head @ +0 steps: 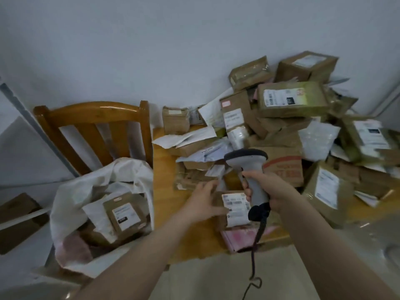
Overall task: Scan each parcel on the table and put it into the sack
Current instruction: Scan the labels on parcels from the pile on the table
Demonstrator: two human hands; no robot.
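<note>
pretty dim flat indoor light, greyish wall [151,50], bit of glare on the chair [112,108] rail, left hand [203,200] motion-blurred, parcels [368,137] at the right edge kinda soft, wide-angle bend at the corners

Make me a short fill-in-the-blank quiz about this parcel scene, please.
1. The right hand grips a corded barcode ____.
2. The white sack sits to the ____ of the table.
3. The parcel that the left hand reaches for bears a ____ label.
4. Just beneath that parcel lies a ____ mailer.
Missing words: scanner; left; white; pink.
</note>
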